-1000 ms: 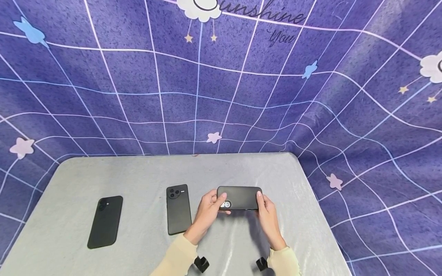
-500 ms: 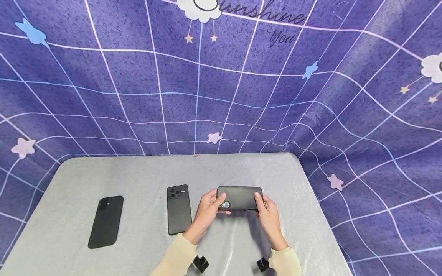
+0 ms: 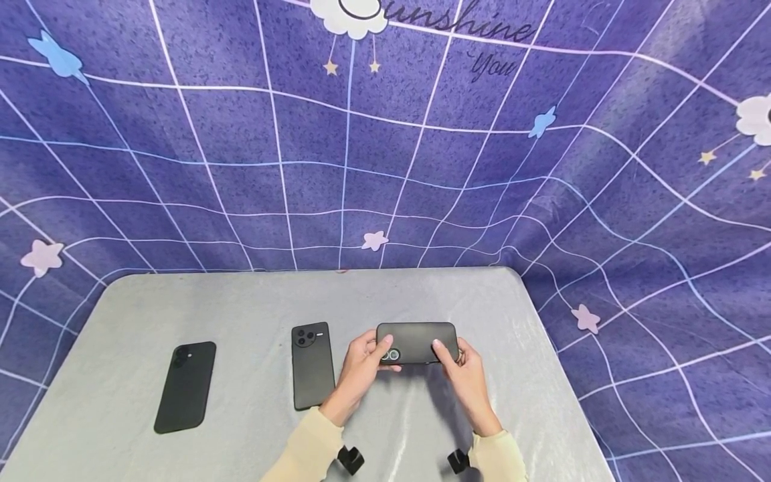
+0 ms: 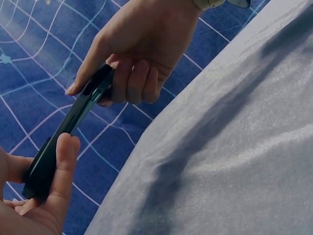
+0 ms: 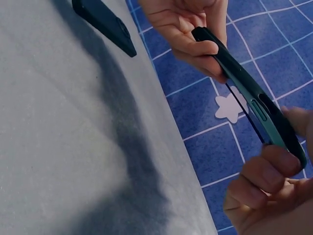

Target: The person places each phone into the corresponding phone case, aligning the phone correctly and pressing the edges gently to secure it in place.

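Both hands hold a dark phone point(image 3: 415, 343) sideways above the table, its back with round camera lenses facing up. My left hand point(image 3: 359, 367) grips the camera end, thumb on top near the lenses and fingers beneath. At the other end my right hand point(image 3: 467, 376) pinches the phone, thumb on the back and fingers curled under. In the right wrist view the phone point(image 5: 239, 76) appears edge-on with side buttons, and a thin dark strip stands slightly apart from its edge between the hands. The phone's underside is hidden in the head view.
A second black phone point(image 3: 313, 375) lies face down beside the left forearm, and a third point(image 3: 185, 388) farther left. Grey cloth covers the table point(image 3: 253, 301). A purple-blue gridded curtain point(image 3: 313, 134) hangs along the back and sides.
My right thumb has slid left, inward along the phone's back. The phone has risen very slightly in the view. My left hand keeps its grip, and the phones on the table stay put.
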The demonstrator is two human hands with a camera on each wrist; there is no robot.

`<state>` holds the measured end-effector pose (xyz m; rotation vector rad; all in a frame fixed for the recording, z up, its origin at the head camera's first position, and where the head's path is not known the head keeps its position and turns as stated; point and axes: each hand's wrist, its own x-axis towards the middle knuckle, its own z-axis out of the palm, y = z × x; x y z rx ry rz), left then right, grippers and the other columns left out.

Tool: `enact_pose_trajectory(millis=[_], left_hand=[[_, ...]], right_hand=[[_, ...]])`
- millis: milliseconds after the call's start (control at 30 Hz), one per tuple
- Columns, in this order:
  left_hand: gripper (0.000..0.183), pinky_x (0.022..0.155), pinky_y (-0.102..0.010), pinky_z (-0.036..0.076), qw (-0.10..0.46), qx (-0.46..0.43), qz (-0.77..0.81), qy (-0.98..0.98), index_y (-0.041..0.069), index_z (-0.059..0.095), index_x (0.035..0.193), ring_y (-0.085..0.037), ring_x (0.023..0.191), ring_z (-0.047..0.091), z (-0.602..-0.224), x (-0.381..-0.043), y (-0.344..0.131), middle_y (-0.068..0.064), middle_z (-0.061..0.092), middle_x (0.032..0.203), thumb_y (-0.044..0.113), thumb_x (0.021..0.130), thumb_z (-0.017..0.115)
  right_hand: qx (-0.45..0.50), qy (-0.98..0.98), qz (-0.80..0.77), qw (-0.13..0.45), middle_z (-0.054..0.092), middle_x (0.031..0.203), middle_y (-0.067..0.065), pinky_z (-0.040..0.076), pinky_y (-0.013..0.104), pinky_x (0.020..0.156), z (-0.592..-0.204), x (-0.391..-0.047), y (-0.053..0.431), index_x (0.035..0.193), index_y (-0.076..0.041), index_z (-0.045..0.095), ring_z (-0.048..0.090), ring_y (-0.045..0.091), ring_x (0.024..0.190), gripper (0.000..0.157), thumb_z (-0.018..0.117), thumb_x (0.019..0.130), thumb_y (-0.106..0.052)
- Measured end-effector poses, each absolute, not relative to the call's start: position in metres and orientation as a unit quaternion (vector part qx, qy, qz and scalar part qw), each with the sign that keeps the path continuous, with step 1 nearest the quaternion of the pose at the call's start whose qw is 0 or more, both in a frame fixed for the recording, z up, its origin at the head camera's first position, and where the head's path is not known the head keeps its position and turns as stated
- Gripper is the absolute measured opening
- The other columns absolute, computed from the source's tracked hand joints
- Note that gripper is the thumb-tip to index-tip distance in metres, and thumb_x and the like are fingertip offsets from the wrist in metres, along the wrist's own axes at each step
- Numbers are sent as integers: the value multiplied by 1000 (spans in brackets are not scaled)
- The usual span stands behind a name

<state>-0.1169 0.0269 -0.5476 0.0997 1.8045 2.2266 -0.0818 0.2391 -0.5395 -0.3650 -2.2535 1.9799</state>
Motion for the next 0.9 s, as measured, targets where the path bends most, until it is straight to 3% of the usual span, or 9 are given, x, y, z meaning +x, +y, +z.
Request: enact_pose_trajectory(millis=[133,367,667,800,900], left_hand=[[37,80,-51,66,130,30,771,623,-10,62,129,-33,84,79,-547,-116,27,-25,77,109,23,112,62],[35,78,-45,67,134,25,774,619,-10,62,129,-38,85,78,-549,-116,27,-26,76,111,21,112,61],[35,81,-52,66,139,29,782,606,-10,62,132,-34,87,79,-548,-117,24,-27,75,113,20,112,60],[34,82,-52,66,139,25,780,610,-10,62,128,-33,84,79,-548,-117,23,-25,76,109,20,112,60],[33,80,-50,66,139,20,774,617,-9,63,125,-30,79,78,-549,-117,21,-23,76,105,21,112,61]], right_hand=[[-107,-747,655,44,49,64,-9,32,19,49,-539,-79,239,109,0,68,39,3,53,29,82,98,-23],[-89,-730,677,33,54,60,-5,34,17,48,-540,-80,239,107,3,63,45,5,50,23,75,103,-17],[-44,-710,703,12,55,60,1,41,19,49,-538,-81,240,102,2,56,48,8,51,22,66,109,-16],[-30,-713,700,-10,57,60,2,42,20,49,-538,-82,245,104,3,57,50,9,50,25,62,111,-20],[-33,-718,695,-30,59,61,3,43,21,50,-537,-84,251,100,7,59,50,10,49,36,56,114,-27]])
